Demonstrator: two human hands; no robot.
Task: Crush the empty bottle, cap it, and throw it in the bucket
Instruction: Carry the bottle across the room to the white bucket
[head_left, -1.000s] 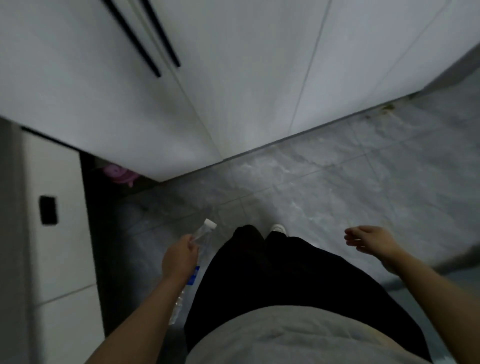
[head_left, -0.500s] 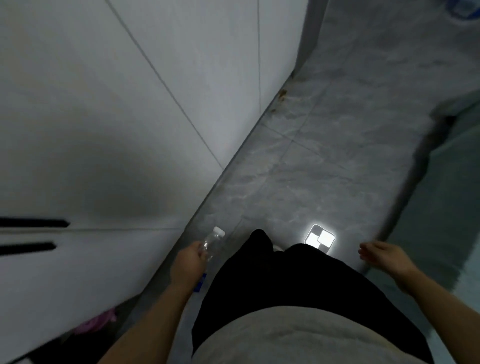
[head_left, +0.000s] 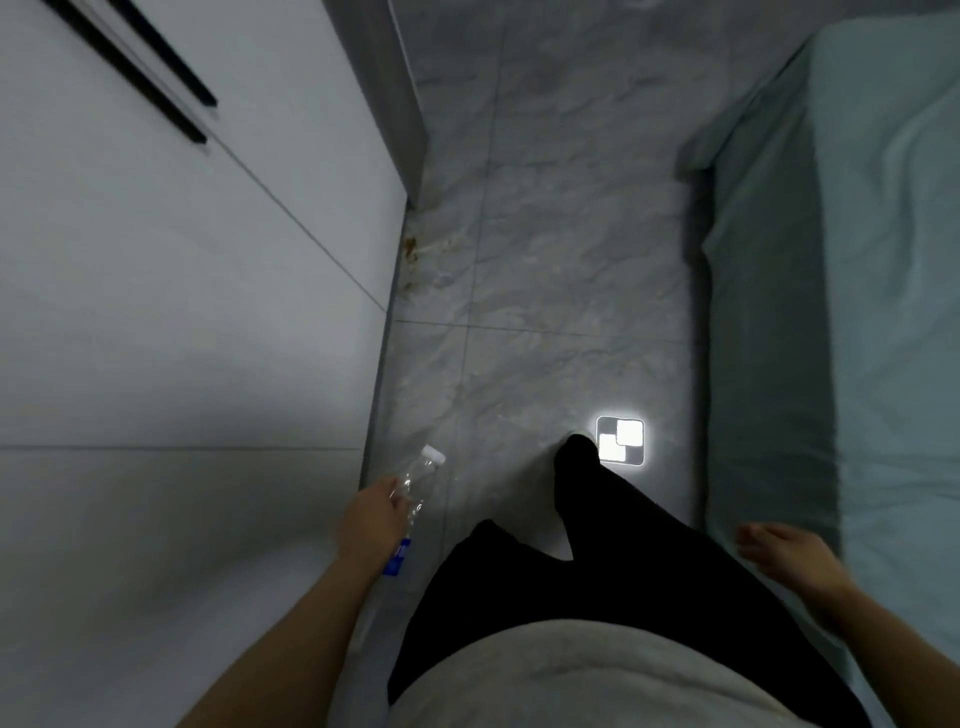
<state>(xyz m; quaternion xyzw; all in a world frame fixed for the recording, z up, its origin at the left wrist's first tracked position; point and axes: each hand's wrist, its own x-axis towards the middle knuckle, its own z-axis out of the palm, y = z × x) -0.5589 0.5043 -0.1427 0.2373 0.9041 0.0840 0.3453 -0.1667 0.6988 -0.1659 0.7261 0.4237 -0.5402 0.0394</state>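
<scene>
Bottle (head_left: 415, 491): clear plastic, thin and somewhat crumpled along its body, with a white cap (head_left: 434, 456) on its neck and a blue label (head_left: 397, 557) low on the side. It sits in the lower centre-left of the frame, above the floor, gripped about the middle by the left hand (head_left: 371, 525), whose fingers are closed round it. The long axis runs from lower left to upper right; the capped end points up the frame, away from the person, and the base is hidden behind the hand and wrist. No liquid can be made out inside.

Right hand (head_left: 792, 558): lower right of the frame, fingers loosely spread and holding nothing, hanging just beside the edge of a bed.

Legs (head_left: 597, 545): black trousers, one foot forward at centre frame.

Floor (head_left: 545, 260): grey marbled tiles running up the middle of the frame. A bright square reflection of a light (head_left: 621, 440) lies just beside the forward foot.

Cupboard (head_left: 182, 286): white doors filling the left side, with two black bar handles (head_left: 140, 67) at upper left.

Bed (head_left: 857, 312): pale green sheet along the right side.
</scene>
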